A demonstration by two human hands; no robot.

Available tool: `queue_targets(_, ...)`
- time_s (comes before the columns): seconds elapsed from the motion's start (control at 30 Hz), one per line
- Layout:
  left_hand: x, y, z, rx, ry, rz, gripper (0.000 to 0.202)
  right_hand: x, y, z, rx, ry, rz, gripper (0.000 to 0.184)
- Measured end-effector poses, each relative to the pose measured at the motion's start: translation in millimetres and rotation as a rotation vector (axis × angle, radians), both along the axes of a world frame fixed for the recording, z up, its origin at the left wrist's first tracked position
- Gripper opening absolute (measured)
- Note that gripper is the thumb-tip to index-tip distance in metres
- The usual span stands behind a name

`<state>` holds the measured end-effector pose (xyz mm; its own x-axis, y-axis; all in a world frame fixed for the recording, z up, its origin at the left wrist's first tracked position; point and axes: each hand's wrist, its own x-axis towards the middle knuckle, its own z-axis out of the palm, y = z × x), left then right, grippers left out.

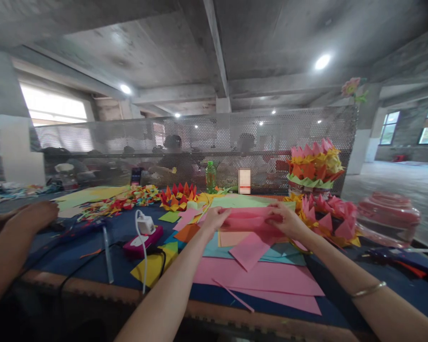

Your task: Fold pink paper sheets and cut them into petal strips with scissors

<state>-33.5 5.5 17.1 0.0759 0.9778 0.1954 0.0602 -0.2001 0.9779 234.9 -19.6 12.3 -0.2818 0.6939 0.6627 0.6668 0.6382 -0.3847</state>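
Between my two hands a pink paper sheet (251, 219) is held up, curved or folded along its length. My left hand (216, 219) pinches its left end, and my right hand (283, 219) grips the right end with the fingers partly behind it. Below the held sheet lie a pink paper square (251, 251), blue-green sheets (288, 255) and larger pink sheets (257, 275) on the dark blue tabletop. A thin pink paper strip (234, 295) rests near the front edge.
Folded paper flowers (316, 166) are stacked at right, beside a clear jar (388, 218) and a glue gun (399, 259). Left are a purple power strip (142, 241) with a white charger, another glue gun (82, 230) and a co-worker's hands (39, 216). A green bottle (210, 178) stands behind.
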Motion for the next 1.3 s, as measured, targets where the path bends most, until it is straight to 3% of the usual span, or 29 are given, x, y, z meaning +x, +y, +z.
queue_targets(0.13, -0.9, 1.0, -1.1, 0.088, 0.088, 0.099, 0.031, 0.5, 1.6, -2.1, -0.019, 0.014, -0.004, 0.012)
queue_targets(0.27, -3.5, -10.9, 9.5, 0.525, 0.295, 0.282, 0.043, 1.3, 3.1, -3.3, -0.033, 0.008, -0.004, 0.014)
queue_targets(0.33, -1.0, -19.6, 14.9, 0.690, 0.369, 0.208, 0.046, 1.4, 3.6, -3.3, -0.036, 0.007, 0.006, 0.012)
queue_targets(0.43, 6.9, -27.7, 15.5, 0.772, 0.558, -0.015, 0.045, 1.8, 4.1, -3.3, -0.030, 0.007, 0.013, 0.012)
queue_targets(0.53, 12.0, -27.6, 9.8, 0.721, 0.778, -0.095, 0.027, 2.8, 5.0, -4.6, -0.028, -0.005, -0.008, 0.013)
queue_targets(0.73, 5.0, -22.6, 9.4, 0.516, 1.231, 0.050, 0.020, 7.3, 9.7, -9.4, -0.006, -0.035, -0.043, 0.014)
queue_targets(0.87, 3.3, -21.0, 12.3, 0.459, 1.258, 0.040, 0.023, 7.4, 5.8, -2.3, 0.135, -0.105, -0.138, 0.014)
queue_targets(1.0, 3.7, -19.8, 10.1, 0.460, 1.216, 0.028, 0.025, -5.6, -9.7, 11.7, 0.299, -0.234, -0.338, 0.038)
queue_targets(1.17, 4.0, -19.6, 8.0, 0.465, 1.235, 0.035, 0.025, -26.3, -21.5, 9.3, 0.213, -0.413, -0.127, 0.030)
queue_targets(1.3, 3.2, -20.0, 9.3, 0.460, 1.237, 0.029, 0.025, -24.3, -19.0, 0.9, 0.057, -0.378, -0.133, 0.032)
